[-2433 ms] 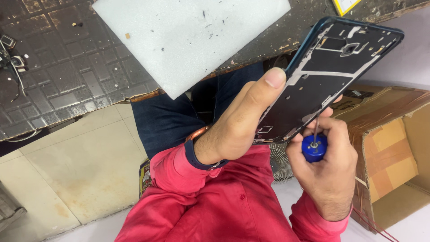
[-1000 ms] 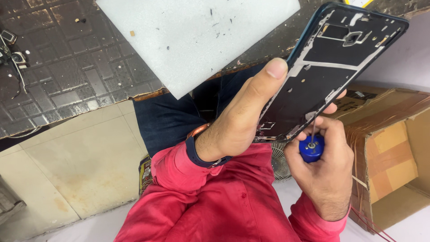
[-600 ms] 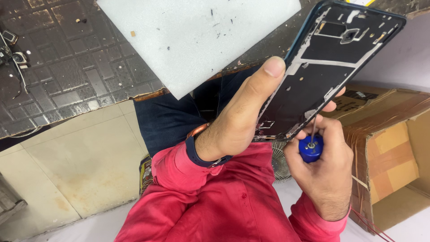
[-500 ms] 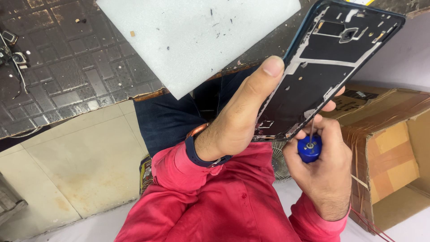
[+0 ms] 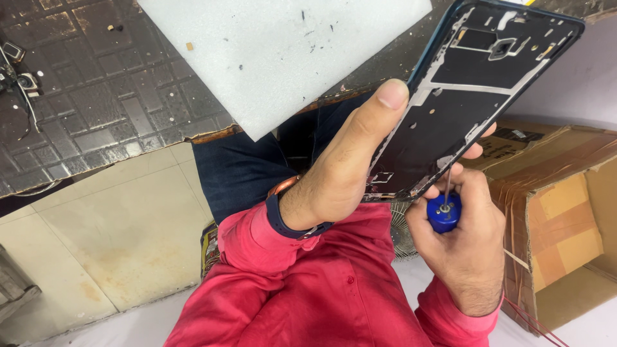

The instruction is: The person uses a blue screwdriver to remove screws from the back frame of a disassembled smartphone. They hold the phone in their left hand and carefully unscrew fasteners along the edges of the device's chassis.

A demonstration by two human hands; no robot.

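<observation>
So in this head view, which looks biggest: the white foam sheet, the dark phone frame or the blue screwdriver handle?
1. White foam sheet, cut off by the picture's top edge.
2. Dark phone frame, though it is nearer the camera.
3. Round blue screwdriver handle, clearly smallest.

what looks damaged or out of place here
The phone frame is stripped bare, with no screen or parts inside. The dark mat is worn, its edge frayed. The cardboard box has torn, taped flaps. Nothing is spilled.
</observation>
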